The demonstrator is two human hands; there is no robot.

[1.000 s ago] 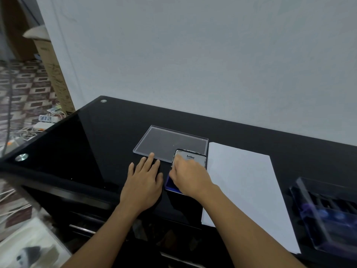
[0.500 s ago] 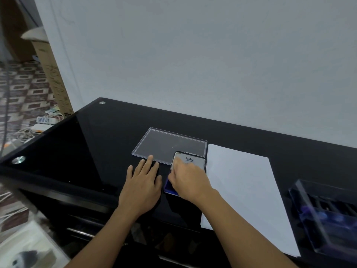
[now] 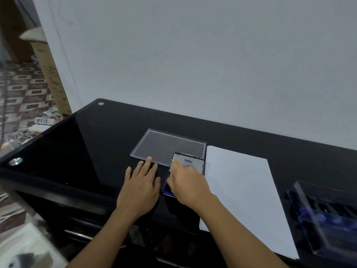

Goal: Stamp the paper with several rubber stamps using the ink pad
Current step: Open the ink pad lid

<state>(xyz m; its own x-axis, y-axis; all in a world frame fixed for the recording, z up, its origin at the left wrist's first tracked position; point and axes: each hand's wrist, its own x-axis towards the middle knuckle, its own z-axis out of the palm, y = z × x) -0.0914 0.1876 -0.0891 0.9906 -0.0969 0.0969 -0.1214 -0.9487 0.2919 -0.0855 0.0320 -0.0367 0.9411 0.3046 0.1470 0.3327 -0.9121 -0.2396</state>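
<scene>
Two grips in view, both bare hands. The left grip [image 3: 140,187] lies flat on the black glass desk [image 3: 96,142], palm down, fingers straight and a little spread, released, holding nothing. The right grip [image 3: 188,185] is just beside it on the right, on the one ink pad [image 3: 166,188]. Its fingers curl over the pad's lid [image 3: 190,161] and grasp it by the left edge. The lid is tilted up off the base, white label reading "Artline" facing the camera, and a strip of blue base shows at the near left under this grip. The thumb is mostly hidden. One clear flat plastic tray [image 3: 168,147] lies just beyond the fingertips of both grips; the left middle finger reaches its near edge, and the raised lid overlaps its near right corner. One white paper [image 3: 241,190] sheet lies just right of the right grip, blank, its left edge right beside the ink pad. One clear box [image 3: 301,213] sits well right of the right grip, past the paper, at the desk's right edge. The dark, blue-tinged stamps [image 3: 337,221] inside it are too blurred to count. Two round metal studs [image 3: 15,161] sit in the desk's left corners, well left of the left grip. Beyond the desk's left end stands one tall cardboard box [image 3: 52,74], with a tangle of power strips and cables [image 3: 40,122] on the patterned floor.
</scene>
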